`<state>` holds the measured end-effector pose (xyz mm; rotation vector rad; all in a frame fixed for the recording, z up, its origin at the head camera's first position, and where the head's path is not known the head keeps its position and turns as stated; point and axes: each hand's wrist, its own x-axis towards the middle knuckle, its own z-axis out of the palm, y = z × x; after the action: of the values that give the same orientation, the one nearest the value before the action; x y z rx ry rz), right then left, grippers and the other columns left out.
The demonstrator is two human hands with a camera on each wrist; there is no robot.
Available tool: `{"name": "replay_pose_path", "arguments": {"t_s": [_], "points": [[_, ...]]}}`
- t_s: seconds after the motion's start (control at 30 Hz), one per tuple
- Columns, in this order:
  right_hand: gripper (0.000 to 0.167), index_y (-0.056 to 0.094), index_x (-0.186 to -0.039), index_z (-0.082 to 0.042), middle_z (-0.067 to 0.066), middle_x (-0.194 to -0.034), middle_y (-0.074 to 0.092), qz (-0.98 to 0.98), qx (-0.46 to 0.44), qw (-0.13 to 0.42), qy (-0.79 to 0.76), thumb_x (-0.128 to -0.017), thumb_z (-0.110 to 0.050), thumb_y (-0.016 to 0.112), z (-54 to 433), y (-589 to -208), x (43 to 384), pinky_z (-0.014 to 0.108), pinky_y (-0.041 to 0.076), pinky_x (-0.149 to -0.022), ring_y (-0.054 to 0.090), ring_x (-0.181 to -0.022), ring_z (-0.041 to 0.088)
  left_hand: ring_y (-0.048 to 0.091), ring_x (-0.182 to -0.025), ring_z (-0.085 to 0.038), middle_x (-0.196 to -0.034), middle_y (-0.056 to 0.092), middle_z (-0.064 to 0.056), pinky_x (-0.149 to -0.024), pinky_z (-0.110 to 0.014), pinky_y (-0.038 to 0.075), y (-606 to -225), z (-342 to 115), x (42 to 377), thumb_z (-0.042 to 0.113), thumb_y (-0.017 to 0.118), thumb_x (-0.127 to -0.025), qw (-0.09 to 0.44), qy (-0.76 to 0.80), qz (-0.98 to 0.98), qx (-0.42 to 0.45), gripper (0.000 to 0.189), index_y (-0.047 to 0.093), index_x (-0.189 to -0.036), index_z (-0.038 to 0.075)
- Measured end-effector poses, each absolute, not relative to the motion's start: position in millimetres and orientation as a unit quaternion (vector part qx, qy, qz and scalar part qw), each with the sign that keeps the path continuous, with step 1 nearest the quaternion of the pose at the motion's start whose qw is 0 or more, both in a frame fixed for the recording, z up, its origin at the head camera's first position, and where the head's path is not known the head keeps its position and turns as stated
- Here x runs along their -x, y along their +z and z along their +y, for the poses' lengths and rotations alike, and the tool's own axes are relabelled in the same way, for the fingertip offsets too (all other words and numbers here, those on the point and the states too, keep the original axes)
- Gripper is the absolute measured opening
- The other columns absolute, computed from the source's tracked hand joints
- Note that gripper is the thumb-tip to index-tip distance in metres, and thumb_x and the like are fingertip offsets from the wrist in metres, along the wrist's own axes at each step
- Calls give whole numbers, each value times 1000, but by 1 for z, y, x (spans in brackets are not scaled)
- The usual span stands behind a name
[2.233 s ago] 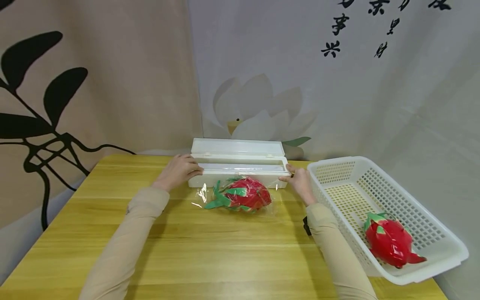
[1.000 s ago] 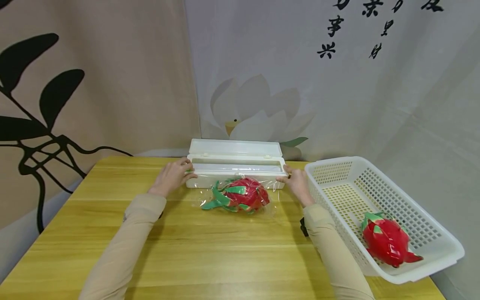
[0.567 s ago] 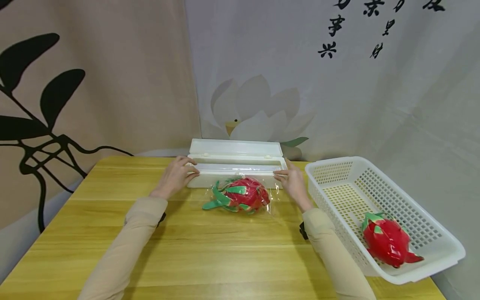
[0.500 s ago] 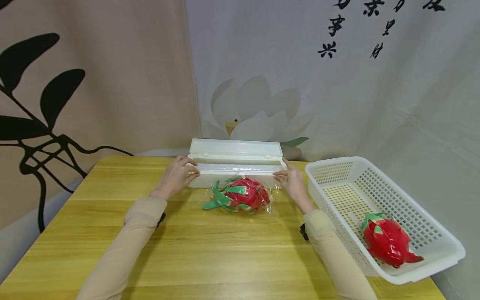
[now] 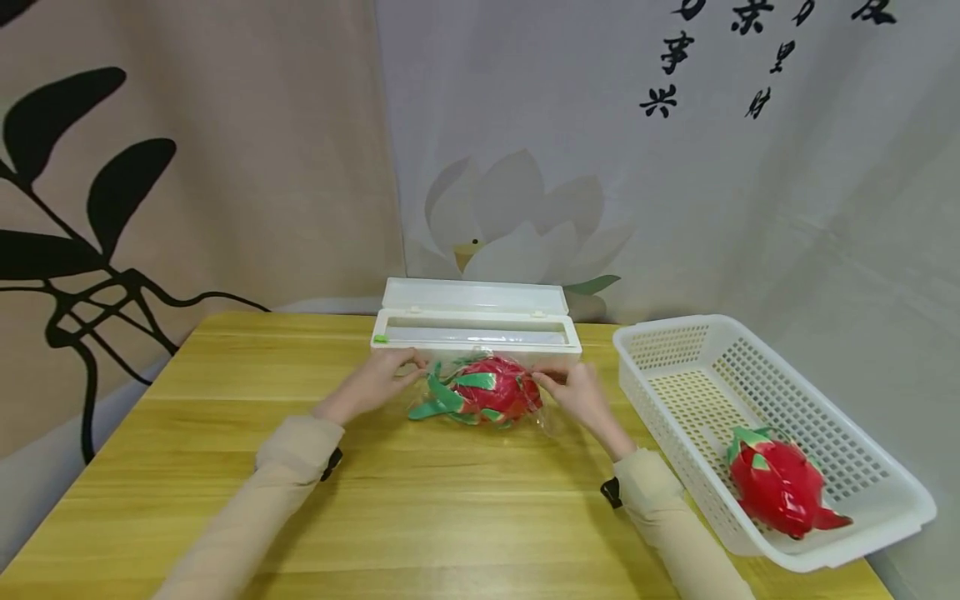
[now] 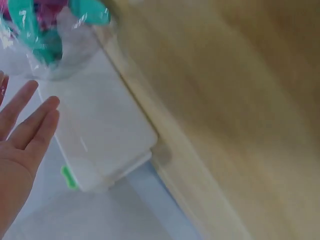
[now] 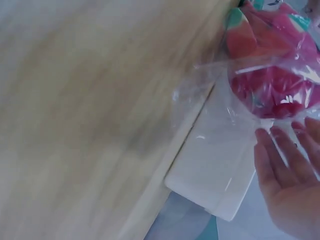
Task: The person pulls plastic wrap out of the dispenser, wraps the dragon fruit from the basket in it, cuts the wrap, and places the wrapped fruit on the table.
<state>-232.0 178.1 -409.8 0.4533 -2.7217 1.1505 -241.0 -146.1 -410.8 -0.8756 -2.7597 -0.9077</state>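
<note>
A red dragon fruit (image 5: pixel 498 387) with green leaf tips lies on the table, covered by clear cling film (image 7: pixel 200 95). Right behind it stands a long white cling film dispenser (image 5: pixel 480 344), its lid (image 5: pixel 474 296) raised. My left hand (image 5: pixel 375 383) is at the leafy end of the fruit; in the left wrist view its fingers (image 6: pixel 37 125) are extended close to the film. At the fruit's other end is my right hand (image 5: pixel 577 392), fingertips right at the film. Its fingers (image 7: pixel 287 155) look loosely bent in the right wrist view.
A white perforated basket (image 5: pixel 637 383) stands at the right of the wooden table (image 5: pixel 450 517), holding another dragon fruit (image 5: pixel 780 483). A small green tab (image 5: pixel 381 338) sits at the dispenser's left end. Behind hangs a printed curtain (image 5: pixel 517 108).
Both hands have left the ends of the dispenser and come down and inward, to either side of the wrapped dragon fruit. The dispenser and fruit have stayed in place.
</note>
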Motion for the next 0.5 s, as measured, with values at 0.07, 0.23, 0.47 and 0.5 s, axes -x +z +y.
{"name": "replay_pose_path", "arguments": {"t_s": [0.07,0.23,0.47,0.5], "points": [[22,72,-106,-4,14,-103,73,-903,-161,57,394,-92,-18,63,180,-411,229,35,58,-77,71,-93,26,64,-109,-33,-110,70,-15,-95,-46,51,-415,-143,239,11,60,-93,54,-315,-898,302,14,65,-102,1],[39,65,-121,-3,17,-118,67,-891,-220,28,396,-88,-24,67,190,-418,226,44,55,-87,66,-105,33,65,-108,-30,-107,71,-11,-95,-44,52,-423,-137,234,15,69,-86,51,-336,-882,327,20,65,-102,5],[54,61,-126,-4,16,-126,62,-896,-263,31,356,-77,-21,77,195,-424,228,45,54,-91,64,-110,35,69,-98,-28,-108,71,-13,-82,-37,58,-430,-134,231,1,75,-76,75,-328,-880,336,30,67,-104,5],[51,62,-124,-4,16,-124,63,-898,-263,40,351,-78,-20,77,194,-424,228,44,54,-90,64,-109,35,70,-97,-28,-107,71,-13,-80,-34,58,-431,-134,231,-2,74,-77,81,-330,-879,335,28,67,-103,5]]}}
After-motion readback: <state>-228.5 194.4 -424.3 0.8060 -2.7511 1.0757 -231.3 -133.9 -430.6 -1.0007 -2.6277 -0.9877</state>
